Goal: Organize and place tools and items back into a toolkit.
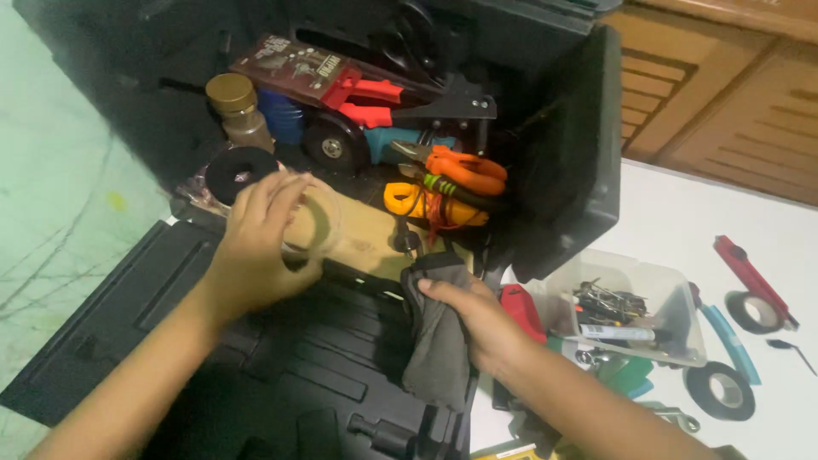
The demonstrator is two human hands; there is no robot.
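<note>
A person's left hand (pixel 256 247) closes its fingers (pixel 274 198) around a clear roll of tape (pixel 313 223), thumb below and fingertips curled over the top rim, holding it above a pale wooden board (pixel 368 238) at the mouth of an open black plastic toolbox (pixel 562 153). The right hand (pixel 477 319) lies flat on a crumpled grey cloth (pixel 439 336), fingers nearly straight and pressed on the fabric, thumb tucked along its edge; the cloth hangs over the rim of the black moulded lid (pixel 281 366) beneath both wrists. Just beyond the left fingertips sit a black disc (pixel 237 170) and a brown jar with a gold cap (pixel 239 111). Farther past the tape roll, orange-handled pliers (pixel 460 169) rest over a yellow tool wound with cord (pixel 426 204). To the outside of the right hand stand a clear plastic tub of small parts (pixel 648 290), two black tape rolls (pixel 722 390) and a red utility knife (pixel 750 273) on a white tabletop (pixel 682 213).
</note>
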